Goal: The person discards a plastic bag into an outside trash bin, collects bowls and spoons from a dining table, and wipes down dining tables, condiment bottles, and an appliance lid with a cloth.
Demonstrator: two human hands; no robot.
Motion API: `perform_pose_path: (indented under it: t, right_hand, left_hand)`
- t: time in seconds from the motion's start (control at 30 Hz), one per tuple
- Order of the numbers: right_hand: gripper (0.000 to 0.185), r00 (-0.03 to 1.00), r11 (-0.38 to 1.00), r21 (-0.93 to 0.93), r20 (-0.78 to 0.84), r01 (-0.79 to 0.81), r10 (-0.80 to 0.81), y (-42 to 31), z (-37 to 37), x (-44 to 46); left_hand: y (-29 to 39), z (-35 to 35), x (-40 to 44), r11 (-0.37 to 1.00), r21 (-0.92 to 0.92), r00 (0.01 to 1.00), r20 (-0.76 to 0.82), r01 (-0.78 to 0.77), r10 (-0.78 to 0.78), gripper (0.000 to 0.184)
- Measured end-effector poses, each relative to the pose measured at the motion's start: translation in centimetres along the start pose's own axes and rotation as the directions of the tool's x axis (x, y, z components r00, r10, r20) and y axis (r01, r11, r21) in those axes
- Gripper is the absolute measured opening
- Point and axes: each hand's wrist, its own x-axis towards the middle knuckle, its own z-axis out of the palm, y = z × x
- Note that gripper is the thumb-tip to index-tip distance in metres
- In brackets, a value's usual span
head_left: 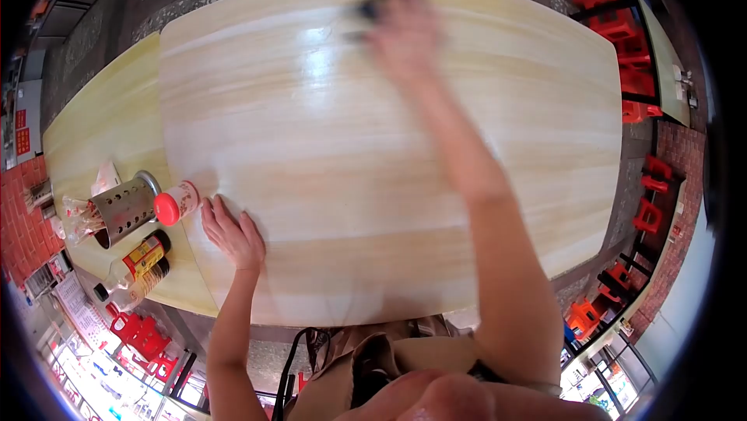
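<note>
My right hand (406,32) is stretched out to the far edge of the wooden table (327,133), blurred by motion. A dark cloth-like thing (381,2) shows under and beside its fingers; its exact shape is smeared. My left hand (233,236) lies on the near left part of the table with its fingers spread, holding nothing. Just left of its fingertips is a jar with a red lid (177,203). Beyond the jar lies a perforated metal holder (127,209) with wrapped sticks at its end. Two sauce bottles (137,267) are close below the holder.
A yellowish table section (117,102) adjoins the left side. Red stools (615,24) and another table (661,59) are at the far right. More red stools (646,215) line the right side, and red chairs (140,333) are at the lower left.
</note>
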Motion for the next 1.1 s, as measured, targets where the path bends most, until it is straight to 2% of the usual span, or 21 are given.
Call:
perform_pose_path:
  t: [0.03,0.07,0.13,0.17,0.23,0.3,0.33,0.4,0.43,0.47,0.5,0.57,0.63,0.7,0.73,0.83,0.9,0.93,1.0,1.03,1.1]
  right_hand:
    - [0.048,0.985,0.980,-0.175,-0.160,-0.094,0.066,7.4,0.2,-3.0]
    - [0.048,0.983,0.908,-0.376,-0.069,-0.182,0.168,14.6,-0.8,-6.3]
    - [0.050,0.786,0.709,-0.340,-0.286,-0.618,0.548,34.0,0.6,-17.3]
    - [0.050,0.787,0.706,-0.349,-0.292,-0.616,0.543,31.7,-1.0,-15.8]
    - [0.047,0.730,0.620,-0.588,0.071,-0.520,0.679,20.9,-4.1,-10.3]
    - [0.036,0.904,0.825,-0.502,0.173,-0.261,0.391,9.9,-2.3,-5.8]
    - [0.033,0.945,0.910,-0.326,0.117,-0.255,0.306,3.8,0.7,-3.9]
    - [0.034,0.958,0.987,0.144,-0.264,-0.074,0.110,-10.9,3.9,-0.6]
    - [0.034,0.963,0.981,0.193,-0.261,-0.018,0.069,-17.5,5.1,0.9]
    - [0.032,0.999,0.961,0.272,0.020,-0.048,0.044,-23.8,6.6,2.9]
    - [0.035,0.951,0.950,0.299,0.257,0.088,-0.169,-27.5,5.0,5.3]
    - [0.043,0.883,0.893,0.203,0.173,0.402,-0.436,-29.4,5.6,7.2]
    - [0.050,0.883,0.896,0.333,0.263,0.294,-0.388,-23.0,3.3,7.4]
    - [0.049,0.988,0.936,0.333,0.062,0.112,-0.140,-13.1,4.0,6.1]
    - [0.049,0.967,0.935,0.355,0.244,-0.015,-0.078,-6.7,0.3,5.9]
    - [0.049,0.973,0.973,0.149,-0.123,-0.175,0.193,10.9,3.4,2.0]
    - [0.050,0.932,0.938,-0.010,-0.116,-0.347,0.344,23.8,2.0,-1.8]
    - [0.049,0.883,0.899,-0.055,-0.222,-0.435,0.414,29.6,1.4,-4.9]
    - [0.049,0.747,0.735,-0.137,-0.171,-0.664,0.642,39.2,-2.0,-13.1]
    - [0.051,0.789,0.740,-0.277,-0.150,-0.612,0.596,44.4,-3.4,-19.2]
    - [0.059,0.422,0.382,-0.280,-0.101,-0.881,0.901,48.6,-8.5,-29.9]
  left_hand:
    - [0.1,0.1,0.2,1.000,0.010,1.000,0.005,0.005,-0.005,0.059]
    - [0.3,0.1,0.4,1.000,0.003,1.000,0.006,0.004,-0.004,0.059]
    - [0.3,-0.2,0.5,1.000,0.021,1.000,0.024,-0.003,0.002,0.061]
    - [0.2,-0.2,0.5,1.000,0.008,1.000,0.025,-0.003,0.003,0.061]
    - [0.0,-0.3,0.6,1.000,-0.015,0.999,0.015,-0.027,0.028,0.062]
    - [-0.1,-0.3,0.6,1.000,-0.012,1.000,0.021,-0.018,0.019,0.061]
    - [-0.2,-0.3,0.5,1.000,0.011,0.999,0.032,-0.002,0.002,0.059]
    - [-0.2,-0.4,0.5,1.000,-0.001,0.999,0.034,0.005,-0.005,0.061]
    - [-0.2,-0.4,0.5,1.000,-0.008,0.999,0.036,0.018,-0.018,0.062]
    - [-0.5,-0.2,0.4,1.000,-0.001,1.000,0.023,0.002,-0.002,0.061]
    - [-0.6,-0.1,0.5,1.000,-0.001,1.000,0.012,-0.001,0.001,0.061]
    - [-0.6,-0.2,0.3,1.000,-0.011,0.999,0.035,0.000,0.001,0.058]
    - [-0.5,-0.4,0.3,1.000,0.000,0.999,0.039,-0.010,0.010,0.057]
    - [-0.7,-0.2,0.3,1.000,0.010,0.999,0.044,-0.021,0.021,0.059]
    - [-0.7,-0.1,0.3,0.999,0.023,0.999,0.042,-0.026,0.025,0.059]
    - [-1.5,0.4,0.2,0.996,-0.004,0.996,0.023,-0.088,0.088,0.056]
    - [-2.6,1.1,-0.1,0.995,-0.003,0.995,0.008,-0.098,0.098,0.055]
    - [-2.8,1.1,0.0,0.991,-0.014,0.991,-0.004,-0.136,0.136,0.055]
    - [-3.7,1.3,-0.2,0.990,0.025,0.990,0.007,-0.139,0.138,0.059]
    - [-3.9,1.5,-0.1,0.990,0.035,0.990,0.014,-0.138,0.138,0.061]
    - [-3.6,1.5,-0.1,0.991,0.042,0.992,0.020,-0.128,0.128,0.062]
